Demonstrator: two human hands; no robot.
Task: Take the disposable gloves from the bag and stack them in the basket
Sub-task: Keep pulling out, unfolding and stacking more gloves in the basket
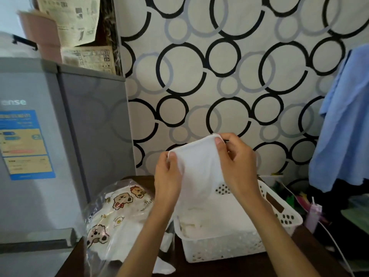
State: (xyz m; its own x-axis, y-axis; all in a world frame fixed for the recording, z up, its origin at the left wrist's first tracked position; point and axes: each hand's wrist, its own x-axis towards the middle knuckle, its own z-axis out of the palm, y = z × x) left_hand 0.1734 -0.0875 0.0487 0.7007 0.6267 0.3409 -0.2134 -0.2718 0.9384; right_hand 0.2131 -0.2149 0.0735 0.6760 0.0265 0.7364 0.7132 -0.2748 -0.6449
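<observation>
Behind our grip we see a cream wall patterned with black and grey rings (219, 62), and off to the left of it a tall grey metal refrigerator (60, 136) bearing a blue and yellow label. To the right of the grip a light blue cloth (343, 126) hangs down. Below our hands lies the dark brown wooden desk (249, 266), which carries the task's things.

Directly under the grip stands the white perforated plastic basket (229, 246), and pale gloves already lie inside it; we cannot count them. Below and to the left of the grip, just beside the basket, sits the clear plastic bag printed with cartoon bears (111, 216), with more white material inside.

We hold one thin white disposable glove (199, 168) up above the basket, spread between both hands. Our left hand (169, 180) is pinched closed on the glove's lower left edge, thumb in front. Our right hand (237, 162) is pinched closed on the upper right corner of its cuff, so the top edge runs tilted, higher on the right. The glove's lower part hangs down between our forearms toward the basket, and we cannot tell whether it touches the gloves beneath.
</observation>
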